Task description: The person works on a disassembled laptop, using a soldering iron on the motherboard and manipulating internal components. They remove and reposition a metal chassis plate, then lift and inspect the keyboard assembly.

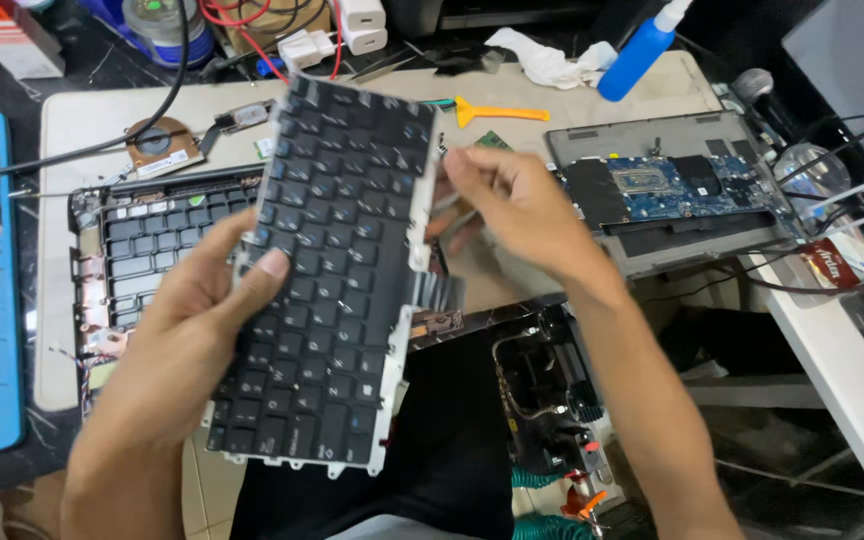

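Holding the black laptop keyboard (pixel 337 270) up in the air, the left hand (pixel 192 340) grips it from the left long edge: the thumb presses flat on the keys near the middle, and the other fingers go behind the panel, so they are hidden. This grip is closed on the keyboard. The keyboard is lifted off the counter (pixel 82 120) and stands almost on its end — its long axis runs from the lower edge near the person's lap up and away toward the far side of the counter, a little tilted to the right at the top.

The right hand (pixel 512 205) is at the opposite long edge, at the upper right part of the panel. Its fingers are curled together and touch the thin metal rim there; it seems to pinch the rim or a small part on it, but I cannot tell exactly what is between the fingertips. So both hands meet the keyboard from the two sides, left hand lower, right hand higher.

Behind the keyboard, on the counter, lies the open laptop frame (pixel 137 250) with empty key openings — directly under and left of the lifted panel. To the right lies a laptop base with a blue circuit board (pixel 682 185). Farther away are an orange plastic pry tool (pixel 497 112) and a blue spray bottle (pixel 637 55).
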